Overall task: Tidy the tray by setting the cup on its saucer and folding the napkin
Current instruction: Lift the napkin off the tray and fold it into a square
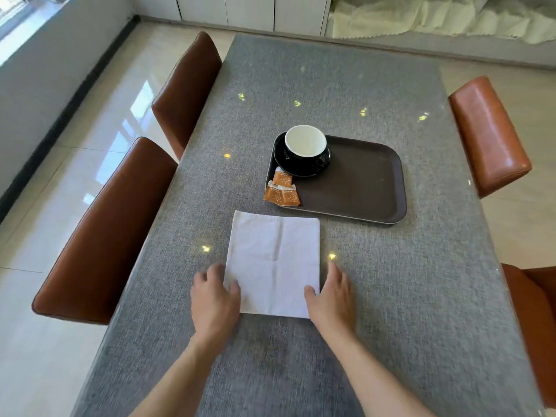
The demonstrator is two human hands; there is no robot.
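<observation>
A white napkin [273, 263] lies flat and unfolded on the grey table, just in front of the tray. My left hand [215, 299] rests at its near left corner, thumb on the cloth. At the near right corner, my right hand [332, 299] has its thumb on the napkin too. Neither hand grips the cloth; the fingers are spread. A black cup with a white inside [305, 142] stands upright on a black saucer [301, 170] in the far left corner of the dark brown tray [361, 185].
Three orange sachets [282, 191] lie at the tray's near left corner. Brown leather chairs stand on the left [105, 233] and on the right [489, 136]. The grey table [406, 281] stretches away from me; a glossy tiled floor lies to the left.
</observation>
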